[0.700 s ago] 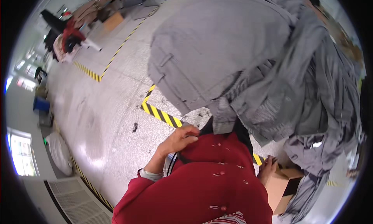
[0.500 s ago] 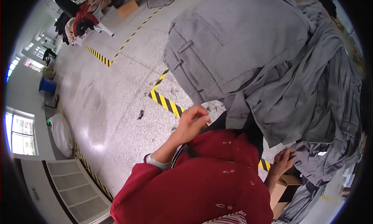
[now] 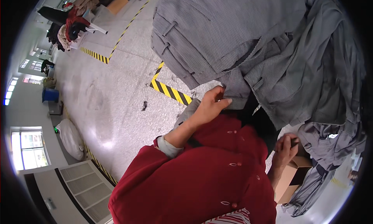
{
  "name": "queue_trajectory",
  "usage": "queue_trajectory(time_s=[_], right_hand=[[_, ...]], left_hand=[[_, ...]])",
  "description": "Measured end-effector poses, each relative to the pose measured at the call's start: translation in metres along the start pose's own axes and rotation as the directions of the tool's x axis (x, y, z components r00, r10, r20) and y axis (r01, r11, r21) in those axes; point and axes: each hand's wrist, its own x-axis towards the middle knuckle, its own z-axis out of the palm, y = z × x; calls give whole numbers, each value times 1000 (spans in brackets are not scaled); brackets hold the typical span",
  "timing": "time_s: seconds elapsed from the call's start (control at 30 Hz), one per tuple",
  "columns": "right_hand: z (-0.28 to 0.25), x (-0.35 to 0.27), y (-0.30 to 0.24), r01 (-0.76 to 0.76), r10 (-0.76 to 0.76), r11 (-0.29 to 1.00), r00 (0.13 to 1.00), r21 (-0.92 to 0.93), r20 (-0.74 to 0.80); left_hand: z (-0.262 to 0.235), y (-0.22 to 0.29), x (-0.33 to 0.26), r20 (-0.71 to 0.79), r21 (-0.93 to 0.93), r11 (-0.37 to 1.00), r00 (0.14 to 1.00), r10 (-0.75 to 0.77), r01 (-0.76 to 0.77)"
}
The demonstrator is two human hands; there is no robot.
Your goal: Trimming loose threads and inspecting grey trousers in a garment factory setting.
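Note:
Grey finely patterned trousers [image 3: 229, 27] with belt loops lie spread out in front of me. A flap of their waistband [image 3: 237, 88] hangs down toward my body. My left hand [image 3: 213, 103] pinches the edge of that flap between thumb and fingers. Lower right, my right hand [image 3: 286, 148] is closed, its fingers curled; whatever it holds, if anything, I cannot make out. It is beside more hanging grey cloth [image 3: 326, 142] and just above an open cardboard box [image 3: 293, 177].
Yellow and black tape [image 3: 171, 92] marks the speckled floor. A table heaped with clothes [image 3: 72, 25] stands far left. Along the left wall are a blue bin [image 3: 50, 94], a white sack [image 3: 70, 138] and a louvred cabinet [image 3: 87, 189]. Grey fabric [image 3: 309, 196] lies beside the box.
My left hand has moved right and up to the waistband flap and now grips it. My right hand stays low beside the hanging cloth. The whole view has shifted slightly.

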Motion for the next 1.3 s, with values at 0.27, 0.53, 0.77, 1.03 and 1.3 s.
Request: queue_trajectory(time_s=[0.27,0.53,0.77,1.03,1.3], right_hand=[[109,40,3,509,-148,715,780,-479,608],[118,50,13,585,-196,670,733,-457,651],[15,11,-15,192,-86,883,963,-429,254],[-74,-30,-7,-73,39,920,995,385,96],[-96,-36,-17,-55,-94,745,978,664,187]], left_hand=[[7,7,-4,78,-383,899,977,-199,214],[3,0,-7,-1,-266,960,996,-90,87],[-16,-1,-9,18,-76,997,1000,26,-24],[-14,13,0,57,-111,991,996,-72,78],[-41,61,-18,-230,-52,968,946,226,-244]])
